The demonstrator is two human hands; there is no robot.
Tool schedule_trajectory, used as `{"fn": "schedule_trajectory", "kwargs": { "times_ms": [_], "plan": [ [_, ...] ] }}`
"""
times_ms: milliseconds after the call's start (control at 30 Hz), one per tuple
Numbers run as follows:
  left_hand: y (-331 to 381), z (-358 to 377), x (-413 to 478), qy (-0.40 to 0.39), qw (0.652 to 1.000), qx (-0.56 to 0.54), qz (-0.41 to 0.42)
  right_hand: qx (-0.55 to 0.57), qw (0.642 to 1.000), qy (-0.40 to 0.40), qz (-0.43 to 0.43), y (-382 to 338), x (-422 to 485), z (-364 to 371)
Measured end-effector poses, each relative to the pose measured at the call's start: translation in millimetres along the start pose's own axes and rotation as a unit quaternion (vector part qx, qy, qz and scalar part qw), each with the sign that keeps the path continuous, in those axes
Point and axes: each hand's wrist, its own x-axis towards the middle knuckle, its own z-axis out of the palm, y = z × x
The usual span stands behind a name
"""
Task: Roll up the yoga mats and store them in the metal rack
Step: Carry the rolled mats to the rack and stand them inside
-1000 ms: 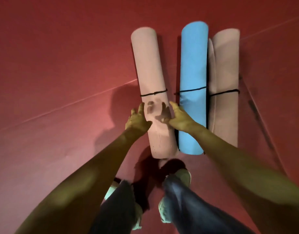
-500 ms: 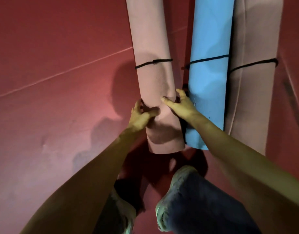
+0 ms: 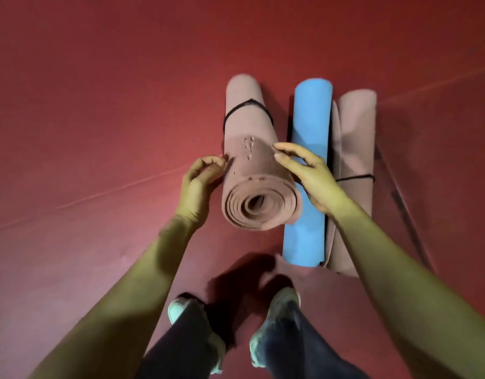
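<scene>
Red padded floor [image 3: 99, 105], pale seam lines crossing it at a slant. Nearest the camera: dark trousers [image 3: 290, 351] and pale shoes [image 3: 177, 310], toes pointing at the mats. Both bare forearms reach forward. Left hand [image 3: 201, 184] sits against the left flank of the pink rolled mat [image 3: 260, 187], fingers curled onto its side. Right hand [image 3: 309, 175] clasps the roll's right flank, thumb laid over the top, fingers bent down round the far side. The roll is gripped between the two hands, its near end tipped up so the spiral of layers faces the camera; far end is down towards the floor. A black strap [image 3: 246, 108] circles it near the far end. Just right, a blue rolled mat [image 3: 312, 127] lies flat. Touching that, farthest right, a second pink rolled mat [image 3: 354, 138], black band [image 3: 356, 177] about its middle.
</scene>
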Motion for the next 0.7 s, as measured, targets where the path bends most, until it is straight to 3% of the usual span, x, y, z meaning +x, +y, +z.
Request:
{"fn": "schedule_trajectory", "kwargs": {
  "times_ms": [133,267,367,467,533,700],
  "plan": [
    [78,24,-6,-0.011,0.997,-0.051,0.061,0.063,0.996,0.013,-0.066,-75,-6,0],
    [120,44,-9,-0.038,0.99,-0.007,0.132,0.132,0.989,-0.004,-0.073,-129,0,6],
    [139,40,2,-0.05,0.988,0.023,0.145,0.127,0.984,-0.099,-0.075,-159,10,3],
    [155,33,19,-0.076,0.964,0.203,0.156,0.032,0.97,-0.234,-0.053,-177,24,-1],
    [158,36,26,-0.078,0.942,0.272,0.179,-0.054,0.961,-0.263,-0.06,-186,34,-1],
    [191,48,45,-0.034,0.981,0.045,0.183,-0.152,0.956,-0.24,-0.07,-209,63,-3]
  ]
}}
